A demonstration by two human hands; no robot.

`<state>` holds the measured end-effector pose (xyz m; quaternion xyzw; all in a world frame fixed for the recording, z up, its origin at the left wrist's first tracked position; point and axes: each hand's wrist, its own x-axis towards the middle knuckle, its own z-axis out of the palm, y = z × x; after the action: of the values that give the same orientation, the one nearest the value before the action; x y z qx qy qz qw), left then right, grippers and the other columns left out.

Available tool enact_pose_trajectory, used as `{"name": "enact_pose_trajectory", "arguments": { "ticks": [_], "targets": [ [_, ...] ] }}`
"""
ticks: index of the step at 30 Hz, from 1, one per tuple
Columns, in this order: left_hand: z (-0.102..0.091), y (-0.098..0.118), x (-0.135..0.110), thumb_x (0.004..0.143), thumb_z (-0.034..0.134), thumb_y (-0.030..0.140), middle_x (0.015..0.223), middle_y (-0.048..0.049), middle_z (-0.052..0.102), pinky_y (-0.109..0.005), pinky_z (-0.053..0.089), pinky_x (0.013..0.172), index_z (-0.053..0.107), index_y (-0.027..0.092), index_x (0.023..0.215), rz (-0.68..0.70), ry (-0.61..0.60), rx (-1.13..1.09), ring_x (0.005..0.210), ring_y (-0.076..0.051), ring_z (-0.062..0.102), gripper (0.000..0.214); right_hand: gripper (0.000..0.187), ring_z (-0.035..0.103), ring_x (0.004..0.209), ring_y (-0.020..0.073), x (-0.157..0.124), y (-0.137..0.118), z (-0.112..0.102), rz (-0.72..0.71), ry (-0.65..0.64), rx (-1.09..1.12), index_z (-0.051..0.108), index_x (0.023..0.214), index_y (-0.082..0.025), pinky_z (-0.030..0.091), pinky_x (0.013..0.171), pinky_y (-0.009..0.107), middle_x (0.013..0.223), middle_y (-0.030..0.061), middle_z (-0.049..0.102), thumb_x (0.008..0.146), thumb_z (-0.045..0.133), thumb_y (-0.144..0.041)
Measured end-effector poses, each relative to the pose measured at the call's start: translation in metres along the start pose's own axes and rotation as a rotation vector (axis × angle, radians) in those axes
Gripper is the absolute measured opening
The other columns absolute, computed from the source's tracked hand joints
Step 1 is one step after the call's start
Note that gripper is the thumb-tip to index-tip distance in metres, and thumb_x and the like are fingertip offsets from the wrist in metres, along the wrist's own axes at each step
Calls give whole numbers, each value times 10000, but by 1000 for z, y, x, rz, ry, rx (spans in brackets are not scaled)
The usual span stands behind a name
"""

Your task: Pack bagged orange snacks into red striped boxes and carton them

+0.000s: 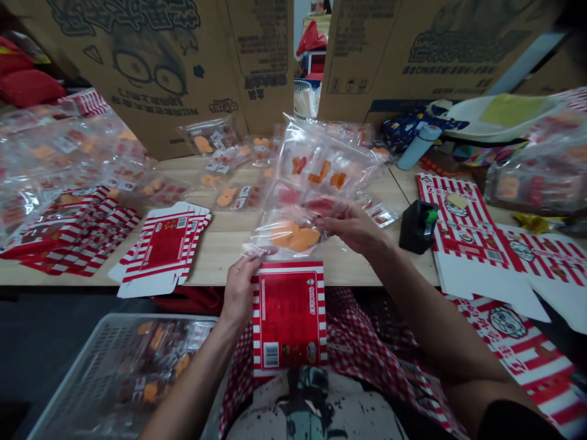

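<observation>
My left hand [242, 286] is closed on the upper left edge of a red-and-white striped box [288, 318], held upright with its red panel and barcode facing me. Just above the box is a clear plastic bag [337, 156] with small red and orange shapes in sections and larger orange pieces [296, 237] at its lower end. The fingers of my right hand [355, 227] close on the bag's right side. The bag's lower end meets the top of the box; whether any of it is inside cannot be made out.
Flattened striped cartons [463, 238] lie at right, beside a black tape dispenser [418, 226] and a light blue bottle [419, 146]. Striped boxes [73, 232] and a folded carton [162, 244] lie left. A white basket [82, 379] holds more bags. Large cardboard boxes [202, 67] stand behind.
</observation>
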<state>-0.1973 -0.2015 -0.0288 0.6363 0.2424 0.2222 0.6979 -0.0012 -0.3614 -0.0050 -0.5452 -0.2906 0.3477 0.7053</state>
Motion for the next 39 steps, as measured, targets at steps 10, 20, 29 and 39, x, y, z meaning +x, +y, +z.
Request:
{"name": "enact_pose_trajectory", "arguments": {
  "ticks": [10, 20, 29, 39],
  "targets": [
    [7, -5, -5, 868, 603, 350, 662, 83, 518, -198, 403, 563, 541, 251, 997, -73, 16, -28, 550, -109, 445, 174, 256, 621, 594, 120, -7, -17, -27, 119, -56, -268, 814, 905, -206, 475, 506, 225, 802, 38, 762, 686, 881, -318],
    [7, -8, -11, 928, 557, 413, 770, 38, 606, -236, 455, 619, 522, 246, 1024, -38, -45, -107, 647, -138, 560, 196, 332, 530, 550, 133, 7, -22, -22, 166, -421, -579, 724, 640, -178, 414, 479, 257, 610, 27, 643, 810, 773, -459],
    [9, 3, -7, 880, 717, 402, 1169, -93, 720, -331, 556, 892, 479, 216, 1343, -44, -111, -219, 1017, -223, 704, 552, 319, 579, 716, 140, 2, -26, -3, 42, -426, -300, 580, 1105, -191, 457, 644, 256, 832, 11, 654, 917, 673, -431],
    [-2, -1, -11, 849, 763, 402, 1263, -87, 698, -313, 538, 970, 557, 211, 1269, -60, -9, -168, 1123, -233, 683, 505, 149, 578, 766, 185, 0, -12, 13, -198, -312, -979, 627, 789, -188, 424, 745, 320, 799, 37, 639, 905, 567, -259]
  ]
}}
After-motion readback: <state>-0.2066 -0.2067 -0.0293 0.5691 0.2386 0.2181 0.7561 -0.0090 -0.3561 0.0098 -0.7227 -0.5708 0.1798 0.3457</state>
